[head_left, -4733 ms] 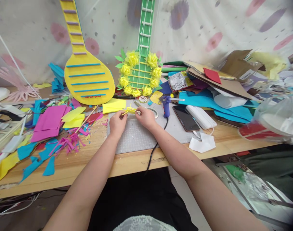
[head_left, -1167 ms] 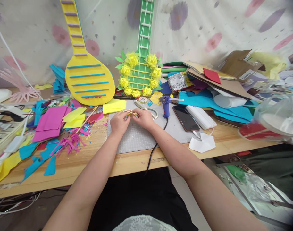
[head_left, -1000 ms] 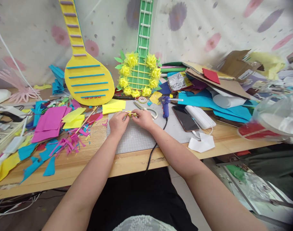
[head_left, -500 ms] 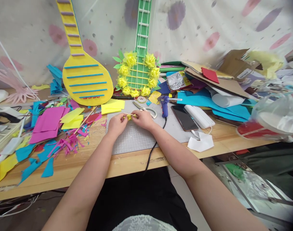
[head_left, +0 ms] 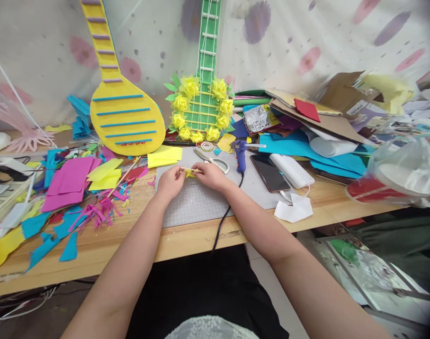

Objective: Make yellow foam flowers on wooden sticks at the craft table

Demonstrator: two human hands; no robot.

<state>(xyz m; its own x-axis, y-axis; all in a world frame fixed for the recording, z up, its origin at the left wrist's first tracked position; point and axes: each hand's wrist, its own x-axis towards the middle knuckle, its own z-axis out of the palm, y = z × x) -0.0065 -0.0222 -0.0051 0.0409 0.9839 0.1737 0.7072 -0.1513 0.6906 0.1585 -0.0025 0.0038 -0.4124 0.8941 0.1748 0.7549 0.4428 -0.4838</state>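
Observation:
Both hands meet over the grey cutting mat (head_left: 187,207), fingers pinched close together. Between them is a small yellow paper piece (head_left: 189,174), with a thin pale stick (head_left: 190,169) lying along its upper edge. My left hand (head_left: 170,183) is closed on the paper's left end, and my right hand (head_left: 212,177) on its right end. Fingertips hide much of the paper. Just beyond my right hand lie scissors (head_left: 220,164). A purple glue gun (head_left: 241,157) rests to their right, and folded yellow paper (head_left: 164,156) lies past my left hand.
A yellow paper guitar shape (head_left: 128,115) and a green one (head_left: 207,70) ringed with yellow paper flowers lean on the back curtain. Magenta paper (head_left: 68,181) and scraps lie left. A phone (head_left: 269,173), white power bank (head_left: 291,170) and plastic-wrapped red tub (head_left: 373,186) stand right.
The whole view has shifted very slightly. Both hands keep their pinch on the yellow paper and stick, with only tiny finger movement.

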